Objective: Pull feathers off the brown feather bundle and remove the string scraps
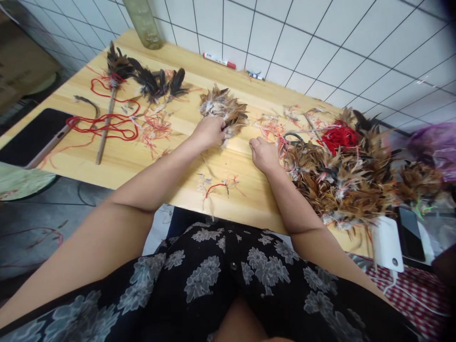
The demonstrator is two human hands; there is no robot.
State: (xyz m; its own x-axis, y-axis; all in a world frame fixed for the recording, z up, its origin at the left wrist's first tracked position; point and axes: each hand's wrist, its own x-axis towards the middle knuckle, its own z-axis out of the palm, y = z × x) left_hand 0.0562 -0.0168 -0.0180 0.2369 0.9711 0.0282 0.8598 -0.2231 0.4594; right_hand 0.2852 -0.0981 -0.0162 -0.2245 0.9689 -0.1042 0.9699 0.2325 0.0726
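Note:
My left hand (209, 133) is closed around the base of a bunch of brown and grey feathers (226, 105), held low over the wooden table (228, 183). To its right, my right hand (264, 154) is curled with its thumb and finger pinched together. Anything between those fingers is too small or hidden to tell. Close by my right forearm lies a big heap of brown feathers (342, 185) with a bundle of red string (341, 137) on top. At the left is a stick (107, 126) with dark feathers (119, 64) tied to one end by red cord (114, 124).
Loose black feathers (156, 85) and pink-red thread scraps (155, 128) lie left of my hands. Two markers, one red-capped (219, 61), lie by the tiled wall. A bottle (144, 23), a phone (33, 137) and a white device (386, 244) stand or lie around the edges.

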